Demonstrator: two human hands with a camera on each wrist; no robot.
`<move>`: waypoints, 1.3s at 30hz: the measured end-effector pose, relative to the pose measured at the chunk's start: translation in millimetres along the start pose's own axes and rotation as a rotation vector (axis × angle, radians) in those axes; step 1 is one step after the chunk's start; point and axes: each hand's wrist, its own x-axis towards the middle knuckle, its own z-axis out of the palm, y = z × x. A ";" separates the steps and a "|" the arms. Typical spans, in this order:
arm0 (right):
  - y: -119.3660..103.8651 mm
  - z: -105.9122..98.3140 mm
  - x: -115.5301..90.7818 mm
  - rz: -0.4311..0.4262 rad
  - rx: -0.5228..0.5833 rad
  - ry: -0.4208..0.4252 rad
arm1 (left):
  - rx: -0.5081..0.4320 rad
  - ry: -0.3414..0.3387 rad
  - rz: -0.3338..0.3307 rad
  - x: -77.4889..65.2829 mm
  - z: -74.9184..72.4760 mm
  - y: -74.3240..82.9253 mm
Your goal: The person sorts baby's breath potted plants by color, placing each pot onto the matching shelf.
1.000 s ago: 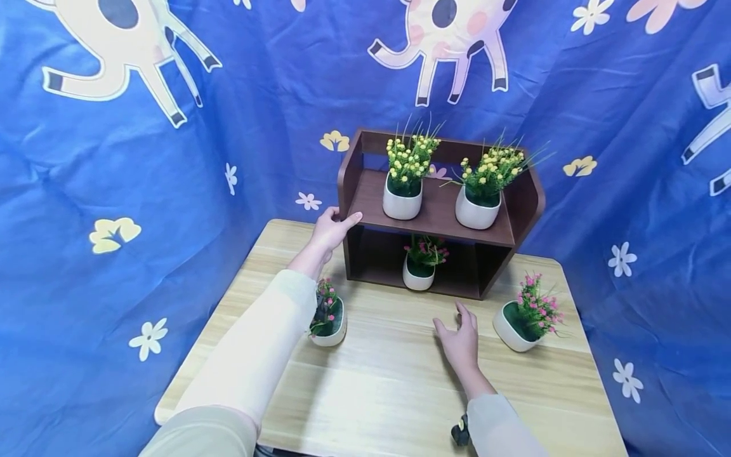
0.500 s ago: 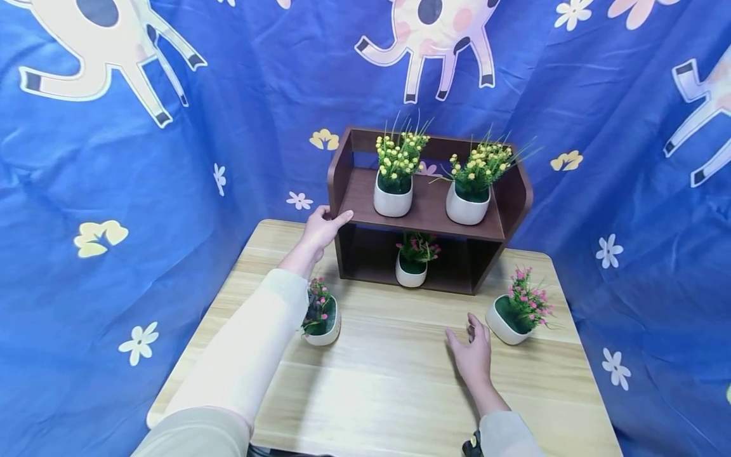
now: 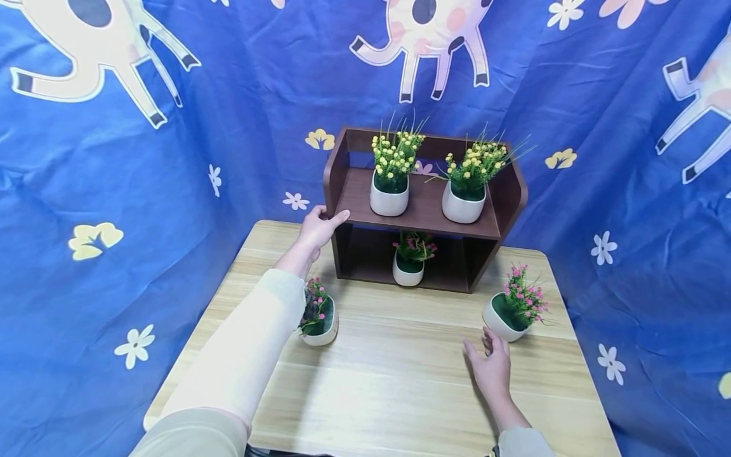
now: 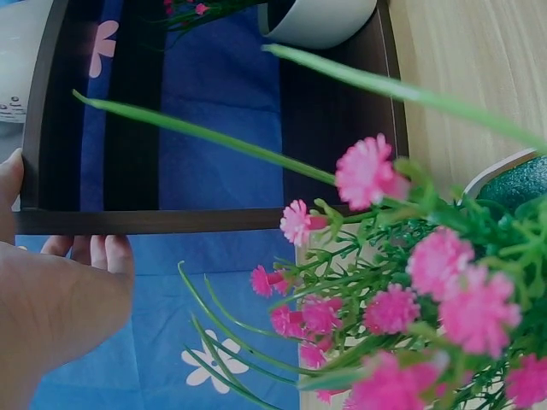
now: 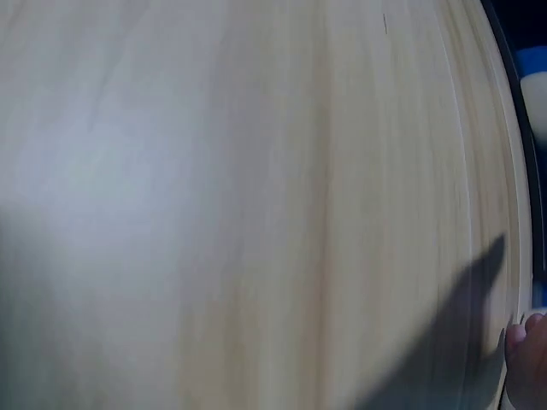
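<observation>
My left hand grips the left side panel of a dark brown two-tier shelf, thumb at the front edge and fingers round the outer side, as the left wrist view confirms. Beside the right end of the shelf stands a white pot of pink flowers. My right hand, fingers loosely bent and holding nothing, is just in front of that pot; whether the fingertips touch it I cannot tell. In the right wrist view only some fingertips show at the lower right corner.
Two yellow-flowered pots stand on the upper tier. A pink-flowered pot sits in the lower compartment. Another pink-flowered pot is on the wooden table, partly behind my left forearm. A blue patterned curtain surrounds the table.
My right hand has moved right across the table, up to the right-hand pink-flowered pot. My left hand keeps its grip on the shelf. The head view has shifted slightly.
</observation>
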 end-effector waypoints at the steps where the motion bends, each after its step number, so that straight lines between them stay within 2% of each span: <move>1: 1.9 -2.7 -0.3 0.003 -0.005 0.011 | 0.000 0.000 -0.001 0.5 0.1 -0.4; 8: 14.4 -23.7 -2.1 0.039 -0.045 0.039 | -0.002 0.001 -0.009 2.6 0.2 -1.6; 15: 21.0 -45.4 5.8 0.075 -0.072 0.076 | -0.001 -0.005 -0.013 2.4 0.3 1.1; 23: 25.3 -57.8 21.6 0.140 0.023 0.123 | -0.007 -0.006 -0.012 2.7 -0.4 0.6; 26: 25.1 -62.4 30.4 0.146 0.017 0.090 | -0.002 -0.008 -0.006 2.3 -0.7 2.0; 29: 24.7 -68.6 41.0 0.154 0.025 0.014 | 0.000 -0.006 0.001 1.6 -1.1 3.9; 35: 26.1 -78.3 59.5 0.165 0.146 -0.130 | 0.014 -0.017 -0.011 1.8 -2.2 5.0; 39: 26.6 -79.3 64.5 0.172 0.208 -0.190 | 0.037 -0.034 -0.031 2.0 -5.0 6.2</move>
